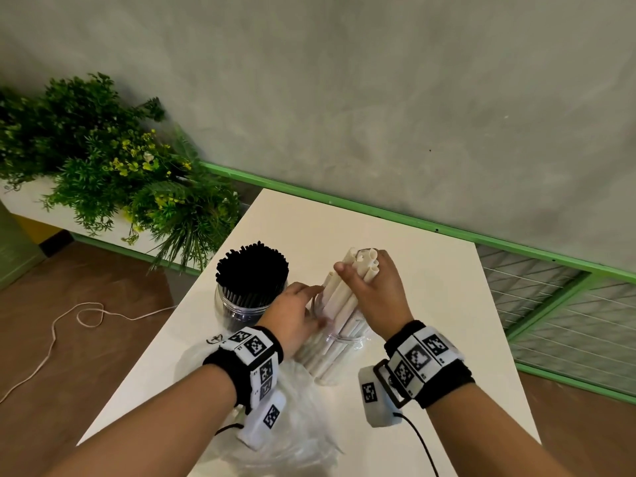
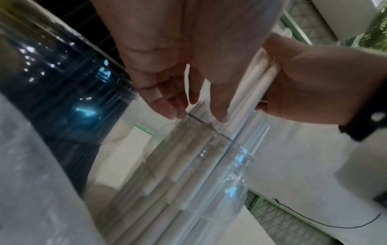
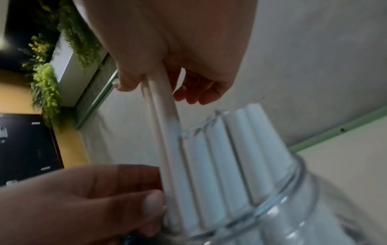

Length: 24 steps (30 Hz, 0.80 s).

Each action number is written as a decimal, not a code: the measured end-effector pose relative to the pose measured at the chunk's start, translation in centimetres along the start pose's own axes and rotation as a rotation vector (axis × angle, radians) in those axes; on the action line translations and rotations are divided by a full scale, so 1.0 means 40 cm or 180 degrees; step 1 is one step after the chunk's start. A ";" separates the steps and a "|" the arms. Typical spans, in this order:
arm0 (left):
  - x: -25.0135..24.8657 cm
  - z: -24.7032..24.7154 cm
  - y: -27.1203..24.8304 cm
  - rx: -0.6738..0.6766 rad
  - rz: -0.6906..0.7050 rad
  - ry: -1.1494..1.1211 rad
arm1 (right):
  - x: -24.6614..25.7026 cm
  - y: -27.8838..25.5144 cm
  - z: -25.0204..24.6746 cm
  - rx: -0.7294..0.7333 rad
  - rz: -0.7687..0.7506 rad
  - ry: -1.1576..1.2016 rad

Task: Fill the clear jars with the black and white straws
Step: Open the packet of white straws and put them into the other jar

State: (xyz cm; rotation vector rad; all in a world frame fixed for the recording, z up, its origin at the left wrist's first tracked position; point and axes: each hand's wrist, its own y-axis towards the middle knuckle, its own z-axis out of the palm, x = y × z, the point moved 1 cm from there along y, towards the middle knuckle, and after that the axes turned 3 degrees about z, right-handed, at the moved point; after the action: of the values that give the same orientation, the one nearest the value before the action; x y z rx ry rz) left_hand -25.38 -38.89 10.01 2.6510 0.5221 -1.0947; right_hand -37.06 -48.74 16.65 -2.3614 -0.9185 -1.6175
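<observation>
white straws [image 1: 344, 304] gripped between both hands

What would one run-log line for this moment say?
right hand: grips white straws in clear jar | left hand: touches jar | black straws: already jarred

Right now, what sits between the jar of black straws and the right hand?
In the head view, the left hand at the second clear jar, and the white straws that the right hand grips.

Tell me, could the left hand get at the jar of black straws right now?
Probably yes. The left hand rests by the mouth of the white-straw jar, and the jar of black straws stands just beside it, nothing between them. It holds nothing.
</observation>
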 end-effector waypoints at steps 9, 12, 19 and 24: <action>-0.039 -0.027 0.045 0.0045 0.0321 0.0215 | -0.012 0.000 -0.082 0.1214 0.0141 -0.0484; -0.066 -0.042 0.053 0.0058 0.0426 -0.0015 | -0.021 -0.017 -0.075 0.0965 -0.0030 -0.0577; -0.089 -0.062 0.058 -0.0201 0.1068 -0.0250 | -0.079 -0.056 -0.043 -0.0005 -0.1107 -0.0765; -0.068 -0.069 0.062 -0.0269 0.1129 -0.0198 | -0.095 -0.061 -0.041 -0.0216 -0.1420 -0.0718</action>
State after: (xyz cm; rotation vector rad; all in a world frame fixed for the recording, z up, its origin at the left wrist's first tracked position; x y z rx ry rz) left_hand -24.42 -40.88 14.06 2.4978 0.0768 -1.0156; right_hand -40.63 -49.04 13.45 -2.5557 -1.5521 -1.5512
